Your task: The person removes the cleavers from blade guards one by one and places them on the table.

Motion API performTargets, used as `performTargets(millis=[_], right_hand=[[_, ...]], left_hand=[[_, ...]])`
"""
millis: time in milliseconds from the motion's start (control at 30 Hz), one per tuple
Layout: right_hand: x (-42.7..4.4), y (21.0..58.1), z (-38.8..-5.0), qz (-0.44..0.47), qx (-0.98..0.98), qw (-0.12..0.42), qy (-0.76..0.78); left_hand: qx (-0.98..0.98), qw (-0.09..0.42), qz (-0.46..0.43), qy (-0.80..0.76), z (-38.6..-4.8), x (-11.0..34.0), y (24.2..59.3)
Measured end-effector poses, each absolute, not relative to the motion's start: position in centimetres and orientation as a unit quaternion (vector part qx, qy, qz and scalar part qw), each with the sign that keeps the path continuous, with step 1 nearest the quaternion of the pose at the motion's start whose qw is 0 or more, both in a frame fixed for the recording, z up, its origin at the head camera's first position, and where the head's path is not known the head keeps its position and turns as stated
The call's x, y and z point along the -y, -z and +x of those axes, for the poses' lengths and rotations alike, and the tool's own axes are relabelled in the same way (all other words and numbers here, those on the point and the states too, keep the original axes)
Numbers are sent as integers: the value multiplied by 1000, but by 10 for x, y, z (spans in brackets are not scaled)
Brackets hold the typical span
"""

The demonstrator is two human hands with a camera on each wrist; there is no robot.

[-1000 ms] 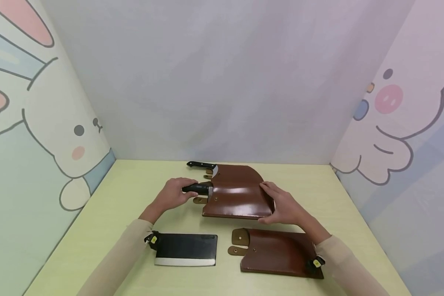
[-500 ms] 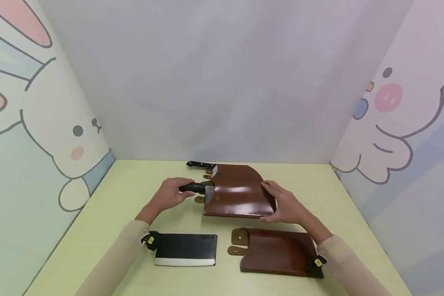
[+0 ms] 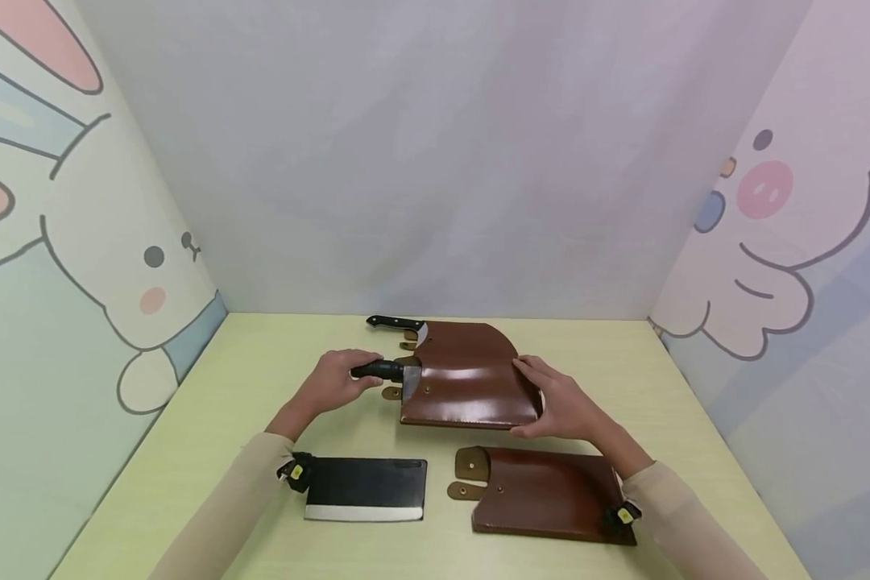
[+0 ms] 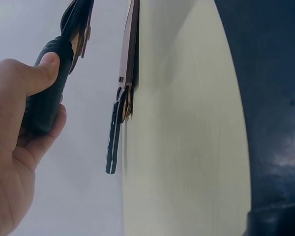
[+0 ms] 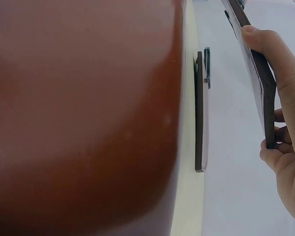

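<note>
My left hand (image 3: 333, 379) grips the black handle of a cleaver (image 3: 379, 370). Most of its blade is hidden inside a brown leather sheath (image 3: 471, 395); a strip of grey metal shows at the mouth. At the sheath's far end, my right hand (image 3: 561, 403) holds it by its edges, thumb on the near edge and fingers on the opposite side. In the right wrist view, the sheath (image 5: 265, 93) is raised off the table. My left thumb presses along the handle (image 4: 44, 105) in the left wrist view.
Behind lies another sheathed knife (image 3: 395, 323) with a black riveted handle. A dark cleaver blade (image 3: 365, 483) lies at front left, its handle end hidden by my wrist. Another brown sheath (image 3: 551, 495) lies flat at front right, flaps unfastened, under my right forearm. Walls border the table (image 3: 261, 346).
My left hand has shifted slightly left with the cleaver handle, and more blade shows at the sheath's mouth than a second ago. The right hand keeps its hold, almost still.
</note>
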State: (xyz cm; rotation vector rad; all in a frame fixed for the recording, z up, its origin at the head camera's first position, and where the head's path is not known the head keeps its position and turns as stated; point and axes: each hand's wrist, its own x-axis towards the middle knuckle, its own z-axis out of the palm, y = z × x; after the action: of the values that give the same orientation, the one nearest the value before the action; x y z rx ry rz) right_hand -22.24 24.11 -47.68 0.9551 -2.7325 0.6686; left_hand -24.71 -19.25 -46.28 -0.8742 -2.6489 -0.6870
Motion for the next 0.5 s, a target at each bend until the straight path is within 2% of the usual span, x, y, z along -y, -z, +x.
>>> performTargets(millis=[300, 500], right_hand=[[-246, 477, -221, 332, 913, 106, -213], [-247, 476, -221, 328, 914, 101, -218]], left_hand=[[913, 138, -295, 246, -244, 203, 464], [909, 134, -298, 257, -244, 206, 463]])
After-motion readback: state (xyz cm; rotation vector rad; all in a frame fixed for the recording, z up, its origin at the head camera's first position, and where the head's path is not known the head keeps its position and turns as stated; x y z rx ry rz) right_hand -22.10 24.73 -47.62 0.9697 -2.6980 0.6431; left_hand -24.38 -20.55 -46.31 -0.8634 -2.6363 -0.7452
